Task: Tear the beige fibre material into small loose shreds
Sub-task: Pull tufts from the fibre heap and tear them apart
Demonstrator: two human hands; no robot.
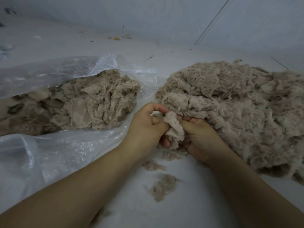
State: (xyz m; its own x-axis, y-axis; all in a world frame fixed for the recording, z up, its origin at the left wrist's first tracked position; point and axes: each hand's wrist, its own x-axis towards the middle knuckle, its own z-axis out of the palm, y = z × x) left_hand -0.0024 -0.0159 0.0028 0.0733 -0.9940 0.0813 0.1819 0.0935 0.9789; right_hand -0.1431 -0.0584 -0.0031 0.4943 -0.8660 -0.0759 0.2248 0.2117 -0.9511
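Observation:
A small piece of beige fibre material is held between both hands at the centre. My left hand grips its left side with curled fingers. My right hand grips its right side, its fingers partly buried in the fibre. A large heap of fluffy beige shreds lies on the floor to the right, touching my right hand. To the left, a clear plastic bag lies open with more beige fibre pieces inside it.
Loose tufts of beige fibre lie on the pale floor between my forearms. A wall runs along the back, with small scraps at its foot.

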